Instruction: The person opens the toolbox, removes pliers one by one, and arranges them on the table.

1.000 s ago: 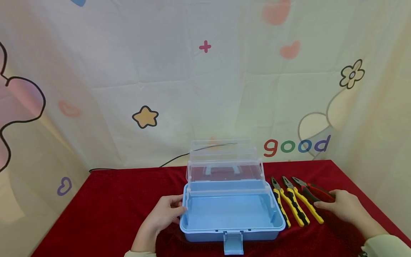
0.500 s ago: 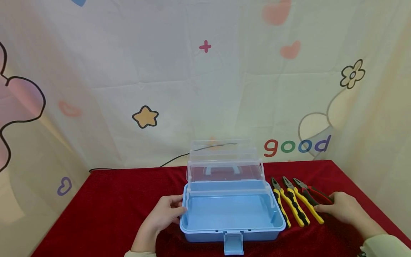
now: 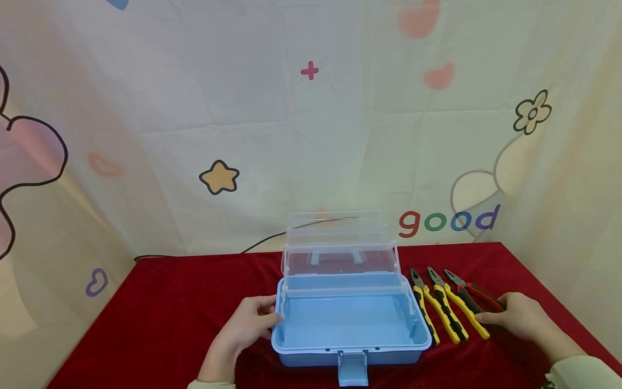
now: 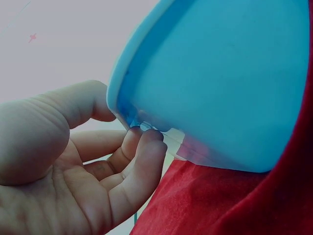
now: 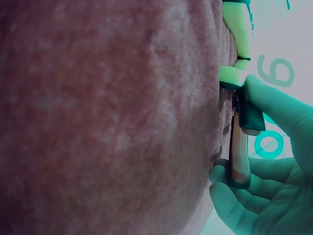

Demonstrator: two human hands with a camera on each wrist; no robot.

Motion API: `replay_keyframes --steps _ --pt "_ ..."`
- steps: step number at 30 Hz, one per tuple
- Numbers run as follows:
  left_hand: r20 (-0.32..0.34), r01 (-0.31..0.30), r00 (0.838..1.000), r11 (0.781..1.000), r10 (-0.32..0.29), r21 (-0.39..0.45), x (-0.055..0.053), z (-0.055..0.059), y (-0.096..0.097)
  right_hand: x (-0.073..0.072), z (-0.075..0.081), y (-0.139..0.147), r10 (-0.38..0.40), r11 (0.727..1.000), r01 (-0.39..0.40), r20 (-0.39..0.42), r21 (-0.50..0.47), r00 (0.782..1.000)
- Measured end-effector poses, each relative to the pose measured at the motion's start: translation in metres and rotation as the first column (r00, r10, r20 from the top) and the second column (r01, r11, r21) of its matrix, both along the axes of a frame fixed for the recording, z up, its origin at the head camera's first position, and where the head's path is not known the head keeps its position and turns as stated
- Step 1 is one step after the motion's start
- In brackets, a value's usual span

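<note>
A light blue toolbox (image 3: 311, 359) with a raised clear lid (image 3: 340, 259) stands in the middle of the cloth in the head view. My left hand (image 3: 249, 323) grips its left rim, thumb at the edge and fingers curled against the outside, as the left wrist view shows. Far right lie red-and-black pliers (image 3: 487, 298). My right hand (image 3: 524, 317) holds them by the handle ends: in the right wrist view the thumb presses one handle and the fingers curl round the other handle (image 5: 239, 152). The palm side is hidden in the head view.
Two yellow-and-black pliers, one nearer the box (image 3: 420, 308) and one beside it (image 3: 449, 310), lie between the toolbox and my right hand. The front latch (image 3: 352, 369) hangs down. A printed curtain (image 3: 252, 119) rises behind the red cloth (image 3: 194, 292).
My right hand has shifted slightly left and its thumb has moved down onto the handle of the red-and-black pliers, which have shifted a little. The left hand and toolbox keep their place.
</note>
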State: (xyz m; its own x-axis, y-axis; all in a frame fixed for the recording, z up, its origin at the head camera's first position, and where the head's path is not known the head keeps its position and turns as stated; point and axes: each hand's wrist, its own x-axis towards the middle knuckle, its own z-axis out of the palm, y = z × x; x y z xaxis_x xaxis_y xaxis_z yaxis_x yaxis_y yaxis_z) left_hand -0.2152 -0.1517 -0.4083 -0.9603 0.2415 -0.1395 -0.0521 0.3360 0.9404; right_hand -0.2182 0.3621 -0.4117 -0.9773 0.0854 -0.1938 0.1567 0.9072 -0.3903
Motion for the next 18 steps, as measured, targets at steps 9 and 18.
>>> replay_keyframes --steps 9,18 --pt "-0.005 -0.006 1.000 1.000 0.006 0.017 -0.0002 -0.0021 -0.0002 -0.0021 -0.0025 0.0020 -0.001 1.000 0.001 0.043 -0.009 0.999" --pt "0.002 -0.005 1.000 1.000 0.005 0.023 0.0003 -0.0014 0.0001 0.0009 -0.0006 0.0015 0.035 0.999 -0.035 0.065 -0.008 0.997"
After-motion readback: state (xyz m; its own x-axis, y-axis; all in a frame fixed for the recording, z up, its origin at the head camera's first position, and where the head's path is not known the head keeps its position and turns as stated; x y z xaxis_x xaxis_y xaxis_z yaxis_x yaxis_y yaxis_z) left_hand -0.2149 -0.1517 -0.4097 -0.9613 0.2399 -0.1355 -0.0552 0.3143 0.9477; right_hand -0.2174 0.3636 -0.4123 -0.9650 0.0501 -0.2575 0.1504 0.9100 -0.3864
